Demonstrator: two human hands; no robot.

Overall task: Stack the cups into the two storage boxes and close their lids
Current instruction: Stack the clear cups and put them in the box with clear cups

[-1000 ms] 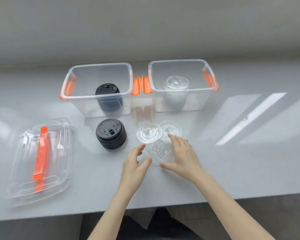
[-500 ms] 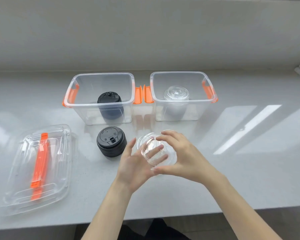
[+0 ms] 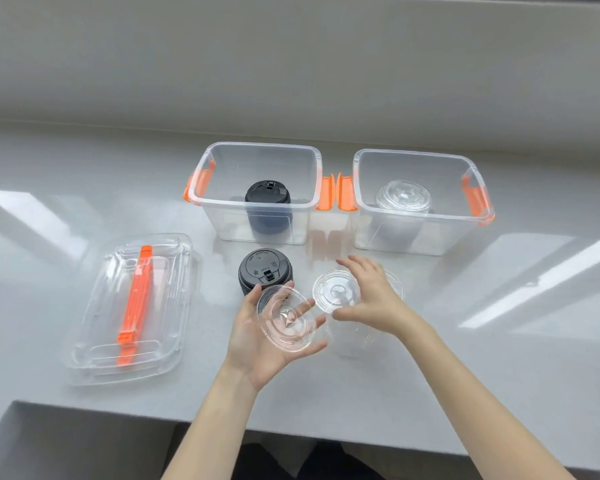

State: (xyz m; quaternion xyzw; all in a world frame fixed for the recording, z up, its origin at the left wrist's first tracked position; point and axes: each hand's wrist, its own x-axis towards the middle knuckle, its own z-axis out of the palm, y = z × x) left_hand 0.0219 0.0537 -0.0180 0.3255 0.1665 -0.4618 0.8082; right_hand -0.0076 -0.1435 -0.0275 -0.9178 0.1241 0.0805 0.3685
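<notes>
Two clear storage boxes with orange latches stand open at the back: the left box [image 3: 257, 152] holds a black lidded cup [image 3: 267, 194], the right box [image 3: 416, 157] a clear lidded cup [image 3: 403, 197]. In front of the left box a second black cup [image 3: 262, 268] stands on the counter. My left hand [image 3: 260, 344] holds a clear lidded cup [image 3: 286, 318] tilted, its lid facing me. My right hand [image 3: 371, 296] hovers open over another clear cup [image 3: 335, 291] standing beside it. A further clear lid edge [image 3: 397, 285] shows behind that hand.
Stacked clear box lids [image 3: 132, 306] with orange handles lie flat on the white counter at the left. The counter's front edge [image 3: 291, 427] runs just below my forearms. A wall [image 3: 291, 64] rises behind the boxes.
My left hand has lifted one clear cup off the counter and tilted it. My right hand let go of it and moved right over the standing clear cups.
</notes>
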